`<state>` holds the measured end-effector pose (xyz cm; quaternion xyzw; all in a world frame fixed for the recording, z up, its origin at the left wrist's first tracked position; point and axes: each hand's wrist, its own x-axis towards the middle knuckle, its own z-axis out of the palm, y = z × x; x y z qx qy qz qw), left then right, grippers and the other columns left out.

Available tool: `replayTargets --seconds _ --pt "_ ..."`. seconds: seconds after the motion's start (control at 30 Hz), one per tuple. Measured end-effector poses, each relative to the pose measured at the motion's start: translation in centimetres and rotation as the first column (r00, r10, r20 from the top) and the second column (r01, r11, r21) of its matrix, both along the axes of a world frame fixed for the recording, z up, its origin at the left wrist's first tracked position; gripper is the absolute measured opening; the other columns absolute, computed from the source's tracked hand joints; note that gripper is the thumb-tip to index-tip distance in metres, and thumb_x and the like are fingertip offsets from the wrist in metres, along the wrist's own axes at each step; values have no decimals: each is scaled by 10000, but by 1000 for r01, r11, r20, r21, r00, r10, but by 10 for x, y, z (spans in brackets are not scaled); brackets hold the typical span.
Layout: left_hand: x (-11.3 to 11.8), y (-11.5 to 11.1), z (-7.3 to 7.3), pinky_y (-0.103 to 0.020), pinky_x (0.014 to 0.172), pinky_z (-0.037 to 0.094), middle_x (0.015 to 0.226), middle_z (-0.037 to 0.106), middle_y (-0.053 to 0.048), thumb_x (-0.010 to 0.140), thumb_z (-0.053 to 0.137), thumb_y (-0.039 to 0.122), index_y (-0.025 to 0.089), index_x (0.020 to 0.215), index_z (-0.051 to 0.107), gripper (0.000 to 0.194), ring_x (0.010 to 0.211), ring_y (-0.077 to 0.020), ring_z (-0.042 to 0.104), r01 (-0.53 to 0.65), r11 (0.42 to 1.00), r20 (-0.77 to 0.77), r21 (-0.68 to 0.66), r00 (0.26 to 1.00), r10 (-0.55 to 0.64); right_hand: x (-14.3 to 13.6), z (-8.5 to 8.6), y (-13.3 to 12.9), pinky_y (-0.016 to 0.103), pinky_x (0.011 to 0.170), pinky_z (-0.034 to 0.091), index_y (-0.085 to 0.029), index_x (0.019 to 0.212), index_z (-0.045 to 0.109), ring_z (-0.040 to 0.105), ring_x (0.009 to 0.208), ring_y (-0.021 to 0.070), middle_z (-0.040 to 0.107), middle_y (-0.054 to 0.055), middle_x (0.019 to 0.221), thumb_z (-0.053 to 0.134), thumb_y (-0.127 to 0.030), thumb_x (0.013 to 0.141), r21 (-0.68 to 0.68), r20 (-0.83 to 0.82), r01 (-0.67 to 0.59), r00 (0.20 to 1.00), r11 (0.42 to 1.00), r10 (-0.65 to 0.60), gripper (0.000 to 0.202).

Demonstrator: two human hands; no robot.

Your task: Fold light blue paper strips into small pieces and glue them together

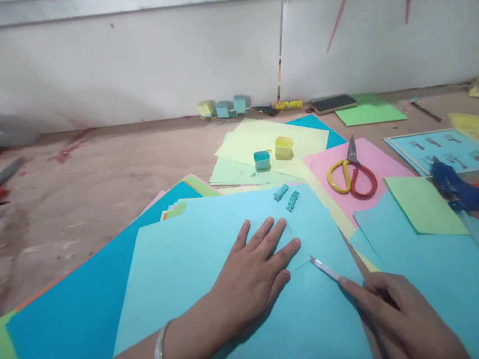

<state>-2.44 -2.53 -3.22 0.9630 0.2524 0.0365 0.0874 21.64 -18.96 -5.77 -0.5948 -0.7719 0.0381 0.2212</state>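
Desk (144, 160) meets pale wall (135, 65). Left hand (255, 274) lies splayed, holding nothing, on the light-blue sheet (181, 275); right hand (409, 313), by the sheet's right edge, grips a craft knife (327, 270), its axis slanting inward over the sheet.

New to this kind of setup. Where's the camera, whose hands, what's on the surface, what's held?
No machine here: a person works bare-handed, filmed by one head-worn camera looking forward and down. The left hand lies spread on a light blue sheet. The right hand holds a slim craft knife, its tip near a thin line on that sheet; whether it touches is hard to tell. Nearby are scissors on a pink sheet, small teal and yellow boxes, and what looks like a blue glue gun.
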Motion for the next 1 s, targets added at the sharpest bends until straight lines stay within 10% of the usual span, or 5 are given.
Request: replayTargets --seconds 1.0 --pt "-1 -8 -2 -542 1204 66 1567 367 -84 1003 414 397 243 1470 398 492 1443 -282 329 52 998 9 39 999 -52 -8 9 2 246 689 565 -197 1315 605 637 785 163 627 88 894 514 -180 929 -35 28 3 1000 999 -2 396"
